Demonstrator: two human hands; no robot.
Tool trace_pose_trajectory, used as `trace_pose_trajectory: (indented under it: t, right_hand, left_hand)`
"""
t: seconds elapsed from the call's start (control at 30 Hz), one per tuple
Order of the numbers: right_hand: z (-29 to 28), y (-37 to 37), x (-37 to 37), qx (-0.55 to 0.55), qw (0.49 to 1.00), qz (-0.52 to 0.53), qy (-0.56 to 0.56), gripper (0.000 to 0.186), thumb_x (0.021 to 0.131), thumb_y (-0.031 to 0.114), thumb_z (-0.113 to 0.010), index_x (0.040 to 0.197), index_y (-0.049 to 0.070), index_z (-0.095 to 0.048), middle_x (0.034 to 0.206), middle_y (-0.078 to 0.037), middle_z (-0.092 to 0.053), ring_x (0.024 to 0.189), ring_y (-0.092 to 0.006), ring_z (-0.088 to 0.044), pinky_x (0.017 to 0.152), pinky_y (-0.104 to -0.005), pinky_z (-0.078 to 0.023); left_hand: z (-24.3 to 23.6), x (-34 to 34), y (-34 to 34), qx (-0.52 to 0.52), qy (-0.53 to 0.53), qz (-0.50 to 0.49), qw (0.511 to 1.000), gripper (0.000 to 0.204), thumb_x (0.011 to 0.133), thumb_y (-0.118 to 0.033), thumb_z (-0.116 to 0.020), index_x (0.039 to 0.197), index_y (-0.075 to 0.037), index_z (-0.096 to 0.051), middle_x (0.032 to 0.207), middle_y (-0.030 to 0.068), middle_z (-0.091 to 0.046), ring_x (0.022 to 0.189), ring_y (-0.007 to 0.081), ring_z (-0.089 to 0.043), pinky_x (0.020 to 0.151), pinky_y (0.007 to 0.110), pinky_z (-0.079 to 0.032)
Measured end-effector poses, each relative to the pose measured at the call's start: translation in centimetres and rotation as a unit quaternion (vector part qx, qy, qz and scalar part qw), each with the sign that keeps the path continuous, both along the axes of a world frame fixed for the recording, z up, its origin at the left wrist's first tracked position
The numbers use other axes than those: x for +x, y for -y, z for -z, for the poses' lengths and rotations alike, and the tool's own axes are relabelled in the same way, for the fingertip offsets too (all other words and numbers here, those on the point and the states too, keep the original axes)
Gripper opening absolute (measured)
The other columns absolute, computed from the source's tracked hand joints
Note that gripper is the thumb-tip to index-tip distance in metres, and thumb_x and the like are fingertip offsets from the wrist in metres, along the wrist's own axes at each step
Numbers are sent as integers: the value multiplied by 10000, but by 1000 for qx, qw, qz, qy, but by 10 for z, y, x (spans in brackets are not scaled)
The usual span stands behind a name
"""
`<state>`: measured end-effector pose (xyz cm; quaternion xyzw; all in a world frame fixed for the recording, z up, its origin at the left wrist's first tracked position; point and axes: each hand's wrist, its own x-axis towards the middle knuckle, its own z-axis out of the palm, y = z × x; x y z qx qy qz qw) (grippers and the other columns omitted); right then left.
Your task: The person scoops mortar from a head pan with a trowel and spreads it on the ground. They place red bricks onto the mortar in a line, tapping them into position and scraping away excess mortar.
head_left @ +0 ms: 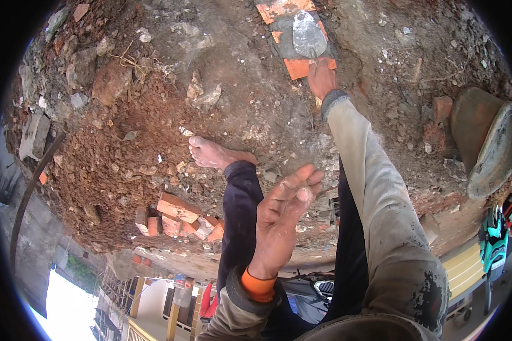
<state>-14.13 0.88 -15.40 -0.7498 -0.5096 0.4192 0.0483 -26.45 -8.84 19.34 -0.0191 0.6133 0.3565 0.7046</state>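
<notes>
My right hand (322,78) is stretched far forward, its fingers wrapped round the handle end of a trowel (309,35). The trowel's wide, rounded blade is coated in grey and lies flat over wet grey mortar (284,37). Orange bricks (298,69) show at the near and far edges of that mortar. My left hand (280,219) hovers over the ground near my knees, partly curled with fingers and thumb apart, and nothing is in it. An orange cuff shows at its wrist.
Rough soil with stones surrounds my bare foot (219,155). Broken bricks (179,207) lie in a pile at the left. A mortar-stained bucket (486,139) lies tipped at the right. A curved dark rod (25,202) and a grey block (34,136) are at far left.
</notes>
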Motion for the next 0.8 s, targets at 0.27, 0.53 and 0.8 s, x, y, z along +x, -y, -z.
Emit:
trace_pose_trajectory:
  t: [0.27,0.53,0.8]
  right_hand:
    - [-19,19,30,-44,994,-103,6,460,985,388,-427,1173,-26,-501,1000,-352,-627,960,-525,-596,843,-583,-452]
    - [-27,-26,29,23,943,-322,75,391,986,356,-426,1133,8,-527,1024,-280,-661,937,-458,-647,833,-547,-500]
    - [-18,-51,42,-36,974,-197,103,402,984,380,-419,1126,18,-526,999,-319,-653,962,-495,-624,865,-567,-471]
  left_hand:
    - [0,-3,3,2,17,-30,999,423,992,-174,-549,1355,35,-490,1289,192,-586,1200,242,-558,1055,375,-409]
    - [0,-1,3,10,24,-35,999,417,994,-147,-552,1362,38,-484,1287,182,-588,1218,239,-544,1066,372,-404]
    - [3,-2,2,8,21,-35,999,420,994,-136,-549,1364,47,-475,1297,184,-580,1220,245,-545,1060,369,-412]
